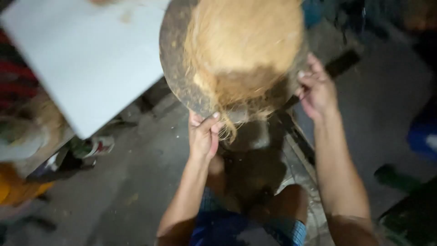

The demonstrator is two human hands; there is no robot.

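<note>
Holding a round, dark, grimy metal pan (pixel 175 54) heaped with pale golden fibre (pixel 241 41), head view.
Left hand (pixel 203 136) pinches the near rim in a closed grip; right hand (pixel 316 89) clasps the far rim beside a dark handle (pixel 342 63). Pan raised above the grey floor (pixel 136 173); fibre looks dry, stringy, still piled, strands trailing over the rim.

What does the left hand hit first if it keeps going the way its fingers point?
Nothing to cross: the left hand already grips the near rim of the round pan. Going on up-frame, it probably meets the tan fibrous heap on the pan; depth is unclear.
</note>
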